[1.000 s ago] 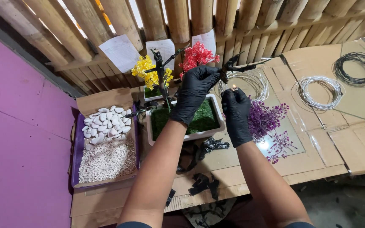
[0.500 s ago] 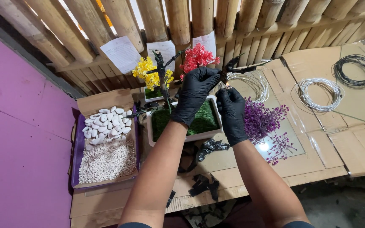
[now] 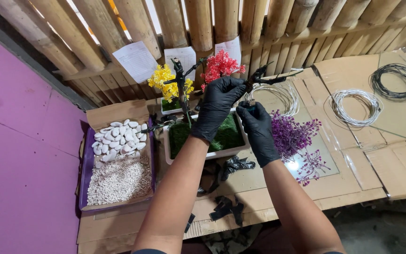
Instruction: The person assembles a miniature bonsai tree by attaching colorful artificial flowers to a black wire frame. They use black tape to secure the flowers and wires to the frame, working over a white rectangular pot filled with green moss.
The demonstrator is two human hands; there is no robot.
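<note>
Both my hands wear black gloves. My left hand (image 3: 217,106) is raised over a white rectangular pot (image 3: 207,153) filled with green moss, its fingers pinched on a dark wire branch (image 3: 264,77) of a small artificial tree. My right hand (image 3: 258,129) is just below, fingers closed around the lower part of the same branch. The tree's dark trunk (image 3: 181,89) rises from the pot, with red blossom clusters (image 3: 220,66) and yellow blossom clusters (image 3: 163,80) behind it. Purple blossom sprigs (image 3: 292,136) lie right of my right hand.
A purple tray (image 3: 84,178) at left holds white pebbles and fine white gravel. Coils of white wire (image 3: 353,106) and black wire (image 3: 398,80) lie at right on cardboard and glass. Black scraps (image 3: 226,207) sit near the front edge. A bamboo wall with paper sheets stands behind.
My right hand has moved left and up toward my left hand, closing on the branch beneath it. My left hand has stayed on the branch.
</note>
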